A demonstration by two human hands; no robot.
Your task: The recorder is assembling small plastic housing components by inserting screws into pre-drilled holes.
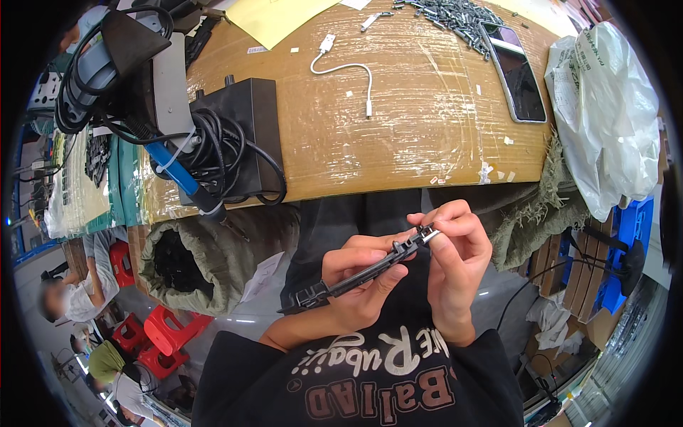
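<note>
Black plastic strip [363,274], slim, tilted, at frame centre below desk [398,121] edge. Gripped mid-length by left hand [359,281]; upper end pinched by right hand [455,263] fingertips. Phone [516,71] at 1 o'clock; white cable [345,67] at 12; sack [192,260] at 9.

Bright even light, tape glare on the table [398,142], fisheye-bent dark rim

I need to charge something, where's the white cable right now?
In the head view, the white cable lies on the wooden table, upper middle, between the black box and the phone.
</note>
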